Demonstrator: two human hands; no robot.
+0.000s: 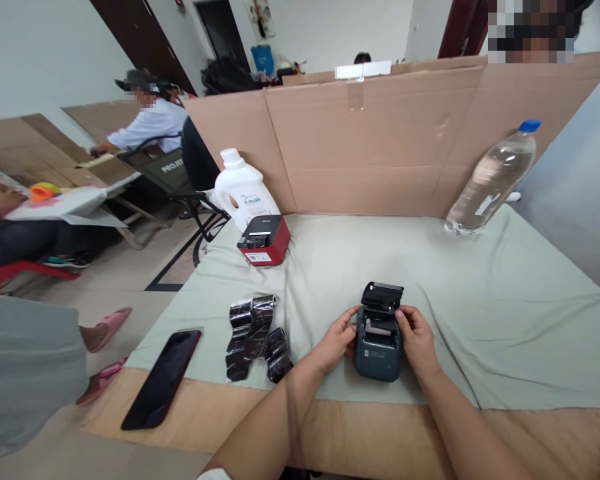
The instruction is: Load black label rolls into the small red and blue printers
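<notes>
A small dark label printer stands on the green cloth in front of me, its lid flipped up toward the back. Inside its open bay lies a pale, roller-like part. My left hand is closed against the printer's left side. On the opposite side, my right hand grips the body near the lid hinge, thumb at the upper edge. To the left lie black rolls in clear plastic wrap, with a smaller wrapped bundle beside my left forearm.
A black phone lies at the table's left front corner. Behind it are a red-and-black box-shaped device and a white jug. A water bottle leans against the cardboard screen. Other people are to the left and behind the screen.
</notes>
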